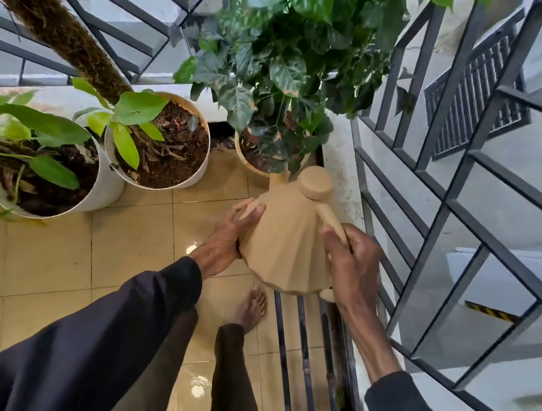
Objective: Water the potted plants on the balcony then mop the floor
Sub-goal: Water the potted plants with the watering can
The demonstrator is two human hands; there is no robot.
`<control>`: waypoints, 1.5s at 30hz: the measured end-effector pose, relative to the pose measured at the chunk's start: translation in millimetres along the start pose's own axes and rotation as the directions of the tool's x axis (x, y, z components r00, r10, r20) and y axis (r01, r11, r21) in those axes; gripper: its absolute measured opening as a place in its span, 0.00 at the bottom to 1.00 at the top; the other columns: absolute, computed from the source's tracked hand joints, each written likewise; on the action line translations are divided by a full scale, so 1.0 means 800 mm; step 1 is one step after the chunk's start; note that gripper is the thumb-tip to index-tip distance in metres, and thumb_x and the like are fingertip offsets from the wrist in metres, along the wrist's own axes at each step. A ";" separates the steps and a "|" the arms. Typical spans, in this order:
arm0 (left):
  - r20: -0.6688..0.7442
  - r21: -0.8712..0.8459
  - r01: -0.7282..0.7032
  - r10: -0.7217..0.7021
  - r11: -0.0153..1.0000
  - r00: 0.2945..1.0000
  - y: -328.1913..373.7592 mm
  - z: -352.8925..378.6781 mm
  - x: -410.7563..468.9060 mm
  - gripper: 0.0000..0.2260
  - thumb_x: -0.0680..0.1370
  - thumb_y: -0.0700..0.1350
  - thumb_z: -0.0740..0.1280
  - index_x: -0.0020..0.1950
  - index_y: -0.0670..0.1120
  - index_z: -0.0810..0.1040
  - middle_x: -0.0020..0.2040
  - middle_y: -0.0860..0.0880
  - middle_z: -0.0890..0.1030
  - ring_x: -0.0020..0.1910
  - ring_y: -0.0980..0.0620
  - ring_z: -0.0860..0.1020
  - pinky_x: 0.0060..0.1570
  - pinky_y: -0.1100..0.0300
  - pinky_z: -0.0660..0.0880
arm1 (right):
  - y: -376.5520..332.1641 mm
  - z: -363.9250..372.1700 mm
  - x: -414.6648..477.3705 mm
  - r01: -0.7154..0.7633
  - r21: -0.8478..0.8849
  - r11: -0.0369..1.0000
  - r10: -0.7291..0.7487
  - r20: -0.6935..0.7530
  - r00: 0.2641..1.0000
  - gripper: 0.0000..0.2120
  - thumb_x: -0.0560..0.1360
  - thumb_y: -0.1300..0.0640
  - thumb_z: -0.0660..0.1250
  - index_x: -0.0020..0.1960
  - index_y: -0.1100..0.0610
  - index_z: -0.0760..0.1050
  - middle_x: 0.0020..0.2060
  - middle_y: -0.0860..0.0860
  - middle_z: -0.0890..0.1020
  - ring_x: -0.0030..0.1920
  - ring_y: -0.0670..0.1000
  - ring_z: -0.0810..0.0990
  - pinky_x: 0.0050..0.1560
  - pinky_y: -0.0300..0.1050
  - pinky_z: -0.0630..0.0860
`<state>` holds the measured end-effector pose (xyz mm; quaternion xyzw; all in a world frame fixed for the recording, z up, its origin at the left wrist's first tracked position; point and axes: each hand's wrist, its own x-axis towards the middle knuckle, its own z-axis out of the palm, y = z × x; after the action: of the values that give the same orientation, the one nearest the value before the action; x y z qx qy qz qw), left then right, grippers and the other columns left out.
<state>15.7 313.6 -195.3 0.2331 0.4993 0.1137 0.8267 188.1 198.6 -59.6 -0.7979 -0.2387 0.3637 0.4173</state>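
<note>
Watering can (288, 239): this tan, faceted can is hanging in the air above the far right corner of the floor (62, 252). It is tipping forward, so its spout (278, 178) is pointing down at the rim of the corner pot (253, 166). This looks like the pouring step, though no stream of water is showing.
Right hand (350, 271): the fingers are curling round the can's handle (332, 219), carrying the weight and setting the tilt.
Left hand (227, 234): it is lying flat with straight fingers against the can's left side. It is propping the body rather than clasping it, probably so the pour is running slowly.
Cap (314, 184): the round knob on top is leaning toward the plant along with the can.
Corner pot: this tan pot is standing in the floor's far right corner, against the low wall under the railing (461, 189). Dark mottled foliage (276, 58) is overhanging the soil, which is likely why the spout is going in low, beneath the leaves.
Middle pot (197, 166): this white pot is standing near the corner pot along the floor's far edge and showing brown soil strewn with dry leaves. Whether it is already watered cannot be told.
Left pot (100, 190): this white pot is sitting just beside the middle one toward the floor's left edge, with pale green leaves trailing over it.
Floor: wet patches are glinting on the tan tiles near the person's bare foot (252, 308). No mop is showing, so mopping appears not yet begun.
Risk: water could be overflowing the pot's rim onto tiles that are already slick.
</note>
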 end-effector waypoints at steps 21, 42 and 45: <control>-0.029 -0.044 -0.052 0.051 0.998 0.998 0.020 -0.005 -0.010 0.36 0.70 0.54 0.80 0.75 0.57 0.71 0.69 0.54 0.79 0.65 0.50 0.79 0.52 0.52 0.80 | 0.003 0.028 -0.014 0.116 0.054 0.992 -0.100 -0.235 0.967 0.28 0.82 0.52 0.72 0.27 0.51 0.63 0.18 0.38 0.68 0.20 0.41 0.67 0.27 0.27 0.66; 0.004 -0.059 -0.044 0.044 0.997 0.999 0.032 -0.044 -0.023 0.35 0.72 0.50 0.79 0.76 0.56 0.70 0.72 0.52 0.76 0.66 0.49 0.78 0.54 0.54 0.80 | 0.006 0.070 -0.037 0.046 0.067 0.997 -0.024 -0.297 0.954 0.33 0.74 0.33 0.69 0.28 0.61 0.69 0.22 0.56 0.69 0.25 0.51 0.66 0.31 0.41 0.66; 0.007 -0.053 -0.043 0.044 0.998 0.999 0.035 -0.057 -0.033 0.29 0.69 0.52 0.81 0.68 0.59 0.76 0.72 0.52 0.76 0.67 0.49 0.77 0.57 0.50 0.80 | 0.002 0.084 -0.046 0.039 0.058 0.998 -0.021 -0.282 0.959 0.31 0.74 0.33 0.68 0.28 0.59 0.71 0.21 0.49 0.71 0.24 0.47 0.68 0.29 0.39 0.68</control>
<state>-35.7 339.0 -179.3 0.2224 0.4874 0.1438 0.8321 113.1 205.7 -72.7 -0.8242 -0.1774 0.2475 0.4776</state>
